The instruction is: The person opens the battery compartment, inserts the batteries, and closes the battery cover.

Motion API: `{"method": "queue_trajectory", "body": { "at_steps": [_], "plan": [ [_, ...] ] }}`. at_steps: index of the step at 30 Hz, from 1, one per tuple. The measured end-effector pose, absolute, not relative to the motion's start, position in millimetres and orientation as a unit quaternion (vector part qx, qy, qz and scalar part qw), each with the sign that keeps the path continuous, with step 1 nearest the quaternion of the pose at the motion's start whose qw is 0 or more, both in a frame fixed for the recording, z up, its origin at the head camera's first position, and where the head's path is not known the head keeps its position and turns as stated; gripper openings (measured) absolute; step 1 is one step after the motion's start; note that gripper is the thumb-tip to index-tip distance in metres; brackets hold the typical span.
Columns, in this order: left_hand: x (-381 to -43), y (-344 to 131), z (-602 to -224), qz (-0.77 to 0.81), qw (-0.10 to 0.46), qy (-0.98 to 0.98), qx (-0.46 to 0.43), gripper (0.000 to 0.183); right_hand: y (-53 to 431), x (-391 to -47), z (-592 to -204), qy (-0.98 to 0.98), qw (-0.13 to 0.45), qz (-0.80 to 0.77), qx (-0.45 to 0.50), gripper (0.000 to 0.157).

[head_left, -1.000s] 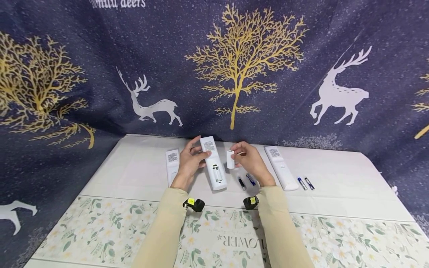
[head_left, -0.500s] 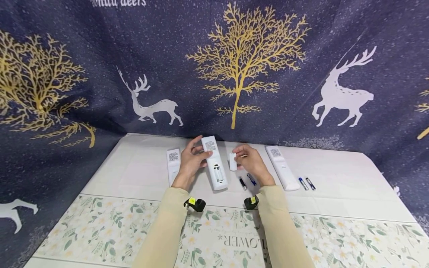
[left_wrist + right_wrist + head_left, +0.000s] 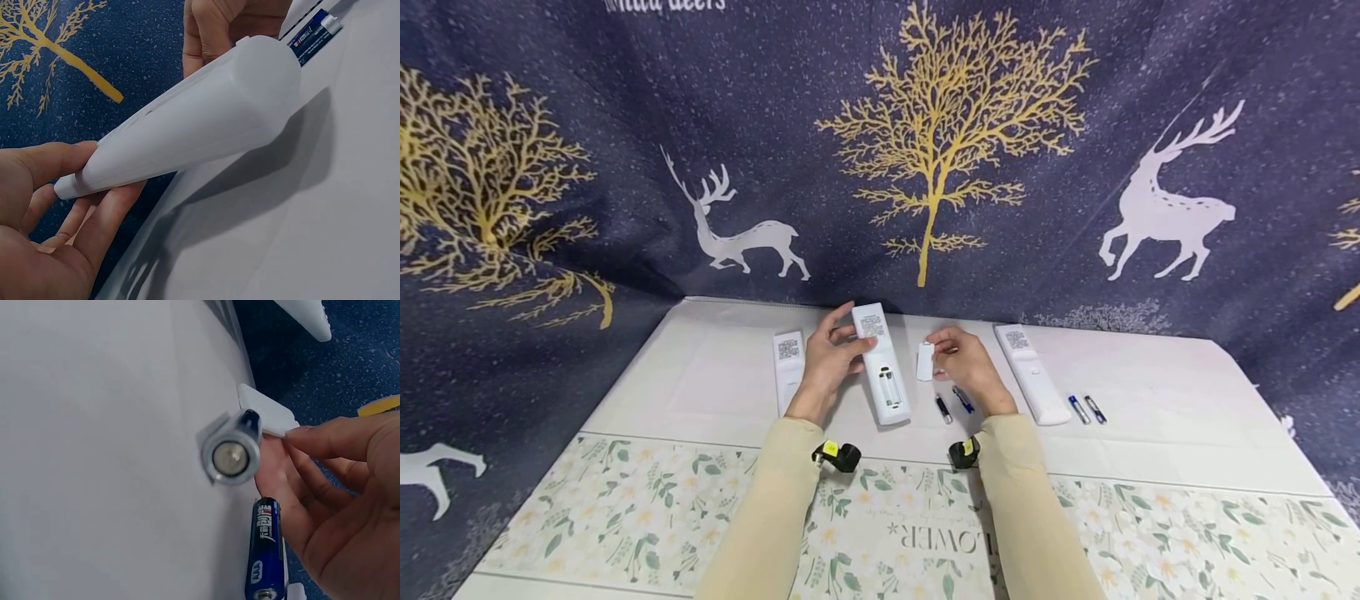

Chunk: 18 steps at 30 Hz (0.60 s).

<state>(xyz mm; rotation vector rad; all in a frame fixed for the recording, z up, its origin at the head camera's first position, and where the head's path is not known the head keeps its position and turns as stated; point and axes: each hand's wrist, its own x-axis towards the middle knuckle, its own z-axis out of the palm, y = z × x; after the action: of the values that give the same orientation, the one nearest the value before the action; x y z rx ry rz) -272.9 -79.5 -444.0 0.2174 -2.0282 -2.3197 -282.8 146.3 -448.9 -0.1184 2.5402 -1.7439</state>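
Note:
My left hand grips the upper end of a white remote control, thumb on its back. The remote tilts with its back toward me, and its battery compartment lies uncovered. In the left wrist view the remote's lower end is raised over its shadow on the table. A small white battery cover is pinched between thumb and fingers of my right hand, to the right of the remote. Below that hand lie a dark battery and a blue AAA battery.
Another white remote lies left, partly behind my left hand. To the right is a third remote, face down, with two batteries beside it. A dark blue deer-print cloth hangs behind the white tabletop.
My right hand has shifted slightly right with the battery cover, which has turned in its fingers to show another side. The left hand and its remote have barely moved.

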Motion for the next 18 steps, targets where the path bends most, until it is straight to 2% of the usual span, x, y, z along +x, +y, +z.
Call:
{"method": "queue_trajectory", "body": {
  "at_steps": [18],
  "plan": [
    [-273.2,-78.6,-445.2,-0.756,0.026,-0.650,0.070,0.079,152.1,-280.6,-447.7,0.857,0.026,-0.514,-0.045,0.027]
  ]
}}
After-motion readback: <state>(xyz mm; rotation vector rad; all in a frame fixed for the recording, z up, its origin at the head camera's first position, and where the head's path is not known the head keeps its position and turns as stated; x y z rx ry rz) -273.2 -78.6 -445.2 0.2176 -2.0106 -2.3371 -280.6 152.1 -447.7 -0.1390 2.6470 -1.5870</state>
